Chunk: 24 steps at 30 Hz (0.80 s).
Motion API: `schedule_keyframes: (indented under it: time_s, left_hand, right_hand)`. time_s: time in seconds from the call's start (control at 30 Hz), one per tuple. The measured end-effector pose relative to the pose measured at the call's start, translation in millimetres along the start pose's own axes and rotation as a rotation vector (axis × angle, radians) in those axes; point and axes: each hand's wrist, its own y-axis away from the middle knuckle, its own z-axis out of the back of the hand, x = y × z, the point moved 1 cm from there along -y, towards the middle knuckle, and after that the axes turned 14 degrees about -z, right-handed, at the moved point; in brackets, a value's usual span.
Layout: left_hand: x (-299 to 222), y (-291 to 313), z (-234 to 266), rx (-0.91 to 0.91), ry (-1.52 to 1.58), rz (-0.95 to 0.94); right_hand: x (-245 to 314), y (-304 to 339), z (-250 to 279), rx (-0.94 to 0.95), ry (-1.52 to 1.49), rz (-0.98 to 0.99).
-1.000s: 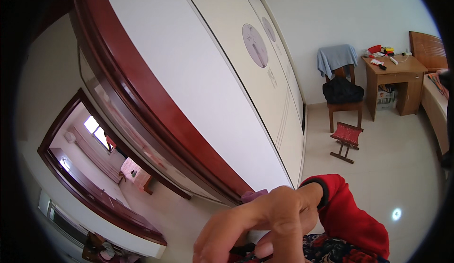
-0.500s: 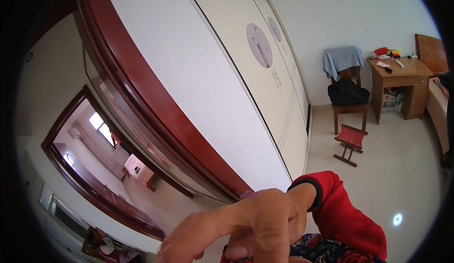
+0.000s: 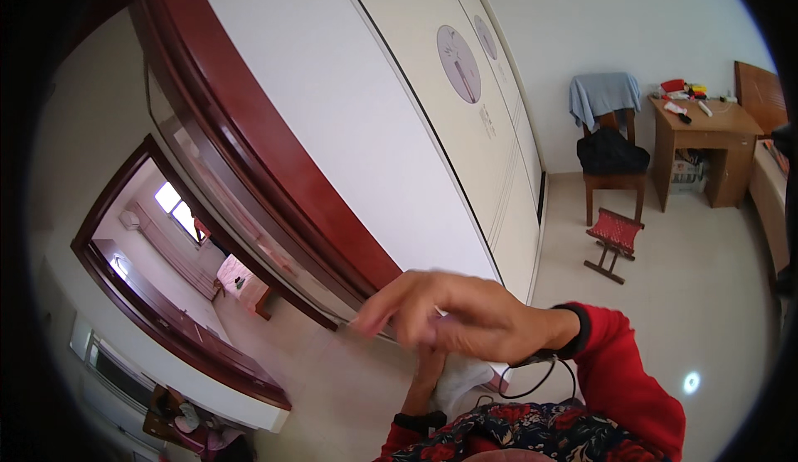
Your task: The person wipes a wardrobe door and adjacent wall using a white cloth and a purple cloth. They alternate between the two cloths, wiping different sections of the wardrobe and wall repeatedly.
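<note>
My right hand (image 3: 465, 317) reaches in from the right, in a red sleeve with a dark cuff. Its fingers point left and are bent, smeared by motion; whether anything lies between them is unclear. Below and partly behind it is my left hand (image 3: 426, 371), its fingers hidden by the right one. Beside my left wrist hangs a whitish, half see-through thing (image 3: 461, 381), perhaps a plastic bag. A thin black cord (image 3: 532, 391) loops under my right wrist, in front of dark flowered cloth (image 3: 532, 429).
A dark red door frame (image 3: 274, 146) and white wall stand close at left. Cream sliding wardrobe doors (image 3: 453, 105) run beyond. Farther right are a folding stool (image 3: 616, 229), a wooden chair (image 3: 615, 184) with cloths, a desk (image 3: 706, 134) and a bed (image 3: 769, 179).
My right hand has moved up and away from the lower edge. The left hand, whitish thing and black cord now show below it. The view has tilted slightly.
</note>
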Motion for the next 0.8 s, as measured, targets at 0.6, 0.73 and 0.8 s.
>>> schedule_keyframes:
  time_s: [0.6, 0.73, 0.8]
  left_hand:
    - [-44.6, -23.2, -107.8, -0.375, 0.154, -0.175]
    - [-78.1, -19.7, -156.2, -0.266, 0.250, -0.359]
    - [-85.2, -19.1, -184.5, -0.249, 0.431, -0.259]
  right_hand:
    - [-102.4, 209.1, 36.3, -0.493, 0.237, -0.950]
    - [-70.2, 212.6, 67.8, -0.441, 0.042, -0.878]
    - [-54.4, 225.2, 85.0, -0.564, -0.002, -0.801]
